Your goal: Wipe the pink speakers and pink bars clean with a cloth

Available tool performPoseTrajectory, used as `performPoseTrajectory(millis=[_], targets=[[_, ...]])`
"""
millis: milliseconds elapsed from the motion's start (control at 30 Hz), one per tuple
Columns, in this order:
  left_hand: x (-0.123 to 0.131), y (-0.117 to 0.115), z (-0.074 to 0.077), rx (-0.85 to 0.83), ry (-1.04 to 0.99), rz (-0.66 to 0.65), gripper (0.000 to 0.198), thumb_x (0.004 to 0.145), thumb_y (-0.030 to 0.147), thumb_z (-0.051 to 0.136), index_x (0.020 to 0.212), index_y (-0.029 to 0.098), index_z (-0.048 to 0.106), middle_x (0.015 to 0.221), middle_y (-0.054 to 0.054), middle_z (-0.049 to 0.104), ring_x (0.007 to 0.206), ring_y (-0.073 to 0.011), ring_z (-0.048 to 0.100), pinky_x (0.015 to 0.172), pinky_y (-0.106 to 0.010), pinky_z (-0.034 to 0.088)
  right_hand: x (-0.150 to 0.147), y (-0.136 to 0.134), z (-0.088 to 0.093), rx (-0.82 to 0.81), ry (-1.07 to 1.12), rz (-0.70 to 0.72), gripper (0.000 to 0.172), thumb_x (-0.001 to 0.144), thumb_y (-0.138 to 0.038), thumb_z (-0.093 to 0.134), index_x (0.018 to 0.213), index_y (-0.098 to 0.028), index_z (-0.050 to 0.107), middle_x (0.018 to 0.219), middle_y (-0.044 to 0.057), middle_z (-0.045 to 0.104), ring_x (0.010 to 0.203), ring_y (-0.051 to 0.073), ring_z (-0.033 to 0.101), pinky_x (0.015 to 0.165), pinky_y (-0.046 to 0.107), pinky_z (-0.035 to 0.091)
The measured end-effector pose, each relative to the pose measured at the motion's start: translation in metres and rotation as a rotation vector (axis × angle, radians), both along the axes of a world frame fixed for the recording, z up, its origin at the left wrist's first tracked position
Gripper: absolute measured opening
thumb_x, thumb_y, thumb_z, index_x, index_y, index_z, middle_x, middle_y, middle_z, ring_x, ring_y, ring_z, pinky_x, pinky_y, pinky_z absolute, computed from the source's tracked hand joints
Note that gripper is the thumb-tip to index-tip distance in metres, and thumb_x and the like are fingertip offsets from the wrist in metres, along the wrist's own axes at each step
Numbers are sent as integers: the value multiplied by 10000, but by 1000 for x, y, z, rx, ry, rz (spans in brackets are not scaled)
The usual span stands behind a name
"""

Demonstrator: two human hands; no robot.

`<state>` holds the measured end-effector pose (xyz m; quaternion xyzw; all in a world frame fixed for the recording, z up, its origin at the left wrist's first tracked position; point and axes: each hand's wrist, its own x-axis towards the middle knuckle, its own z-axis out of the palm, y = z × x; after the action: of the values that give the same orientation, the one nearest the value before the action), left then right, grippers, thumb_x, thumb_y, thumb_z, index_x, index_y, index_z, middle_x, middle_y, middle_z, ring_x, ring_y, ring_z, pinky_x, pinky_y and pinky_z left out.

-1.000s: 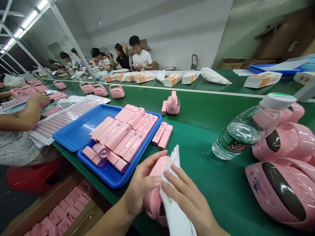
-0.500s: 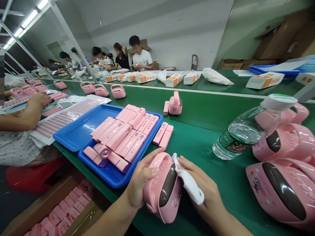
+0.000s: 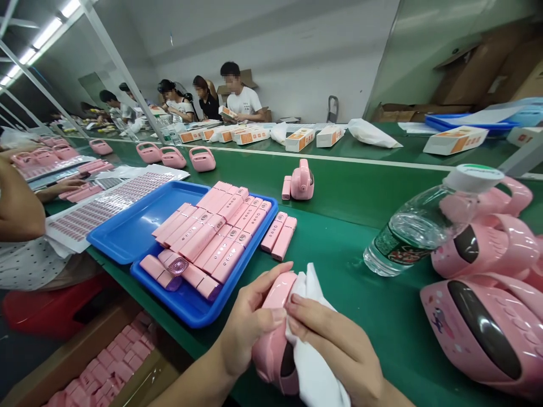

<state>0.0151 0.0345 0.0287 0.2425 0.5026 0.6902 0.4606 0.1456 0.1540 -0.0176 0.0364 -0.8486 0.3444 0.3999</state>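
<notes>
The pink case sits between both hands over the table's near edge, right of the tray. The left hand clamps its left side, thumb across it, index stretched toward the far end, likely bracing it against the right hand's push. That one leans in, fingers pressed together, holding the white cloth to the front, thumb hidden. Both forearms angle inward from below.

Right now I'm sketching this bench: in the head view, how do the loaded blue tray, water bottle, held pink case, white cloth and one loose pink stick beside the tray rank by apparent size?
Loaded blue tray
Water bottle
Pink case and white cloth: unsure, both partly covered
Loose pink stick
</notes>
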Motion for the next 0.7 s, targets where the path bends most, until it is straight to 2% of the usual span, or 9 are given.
performPoseTrajectory(millis=[133, 200, 267, 333, 433, 500, 567, 633, 700], targets=[[-2, 1, 2, 71, -173, -1, 497, 677, 261, 624, 1169, 216, 573, 1043, -75, 651, 986, -287, 576, 880, -383, 410, 0, -2, -3, -22, -19, -22, 583, 800, -111, 565, 1332, -280, 397, 1361, 41, 430, 1152, 274, 521, 910, 406, 507], [-3, 1, 2, 89, -228, 24, 474, 692, 231, 589, 1163, 181, 571, 1013, -88, 658, 948, -269, 593, 856, -363, 422, -2, -4, -5, -20, -21, -43, 608, 806, -108, 564, 1344, -314, 370, 1353, 24, 449, 1158, 264, 517, 922, 395, 495], [-4, 2, 2, 105, -258, 87, 444, 703, 229, 562, 1141, 157, 576, 1004, -92, 652, 950, -265, 591, 858, -358, 421, -5, -8, -8, 0, -50, -4, 626, 816, -123, 559, 1364, -330, 337, 1364, 20, 443, 1206, 261, 467, 992, 409, 426], [-4, 4, 3, 113, -278, 154, 397, 725, 247, 546, 1109, 157, 584, 1005, -88, 643, 970, -264, 580, 873, -364, 415, -8, -10, -10, -73, -149, 64, 598, 854, -187, 504, 1397, -297, 277, 1435, 38, 337, 1299, 268, 330, 1066, 452, 302], [-4, 12, 7, 83, -309, 240, 358, 751, 274, 546, 1093, 170, 569, 985, -80, 641, 951, -243, 585, 859, -358, 429, -11, -9, -12, -365, -306, 169, 704, 851, -429, 498, 1430, -251, 140, 1507, 66, 130, 1362, 286, 149, 1093, 484, 179], [-2, 19, 11, -1, -378, 319, 332, 748, 279, 562, 1065, 178, 563, 908, -67, 650, 861, -218, 608, 798, -338, 455, -12, -7, -11, -536, -313, 228, 875, 758, -569, 569, 1431, -270, 96, 1507, 62, 121, 1363, 280, 147, 1098, 454, 167], [0, 25, 17, -85, -468, 348, 224, 745, 305, 576, 926, 173, 583, 776, -40, 633, 723, -191, 609, 718, -320, 468, -11, -5, -9, -714, -296, 261, 929, 697, -600, 619, 1423, -268, 143, 1487, 70, 203, 1343, 275, 221, 1092, 420, 201], [4, 30, 21, -123, -479, 265, 213, 760, 374, 566, 757, 161, 562, 663, -18, 577, 623, -171, 573, 657, -309, 458, -11, -2, -4, -932, -281, 228, 842, 697, -566, 642, 1385, -247, 277, 1419, 83, 360, 1286, 280, 345, 1063, 408, 272], [8, 31, 22, -72, -358, 172, 259, 782, 422, 546, 747, 165, 557, 688, -16, 559, 672, -174, 560, 683, -297, 440, -11, -1, 3, -1147, -254, 203, 699, 694, -533, 655, 1284, -219, 449, 1306, 88, 509, 1205, 301, 451, 1014, 421, 343]])
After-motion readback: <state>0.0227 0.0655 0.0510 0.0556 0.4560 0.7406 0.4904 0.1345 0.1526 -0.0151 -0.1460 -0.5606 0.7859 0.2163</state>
